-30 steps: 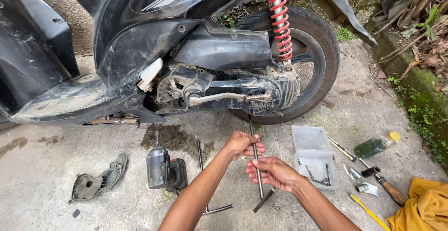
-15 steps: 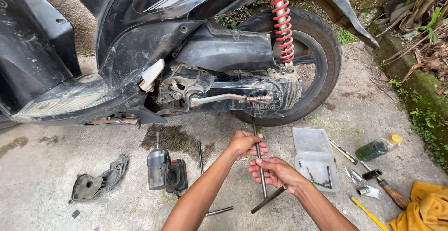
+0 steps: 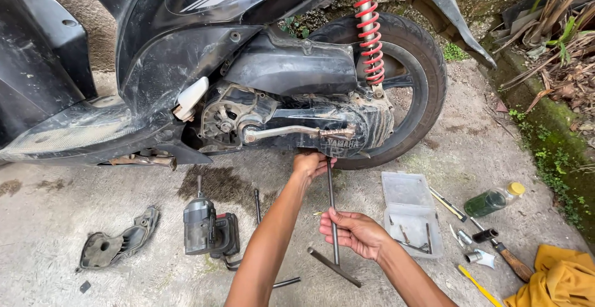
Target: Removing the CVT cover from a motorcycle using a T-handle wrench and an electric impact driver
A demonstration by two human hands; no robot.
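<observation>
Steel and long, a T-handle wrench (image 3: pixel 332 211) is standing nearly upright in the head view, its crossbar (image 3: pixel 334 267) lying low just above the concrete floor (image 3: pixel 56 232) and its tip reaching up under the scooter's engine case (image 3: pixel 322 124). The right hand (image 3: pixel 353 232) is gripping the shaft near its lower end, fingers curled fully around it. The left hand (image 3: pixel 310 163) is reaching up to the top of the shaft at the underside of the engine, fingers bent about the tip, though how tightly they are closing cannot be told. The black scooter (image 3: pixel 186 53) is filling the upper frame, with a red shock spring (image 3: pixel 369 25) and the rear tyre (image 3: pixel 427 78). A cordless impact driver (image 3: pixel 207 229) is lying on the floor to the left of the arms, and a black plastic cover (image 3: pixel 118 245) farther left. On the right, a clear plastic parts box (image 3: pixel 410 211) is sitting open, with a small green bottle (image 3: pixel 493 200), a wooden-handled tool (image 3: pixel 509 260) and a yellow cloth (image 3: pixel 558 279) beyond it.
</observation>
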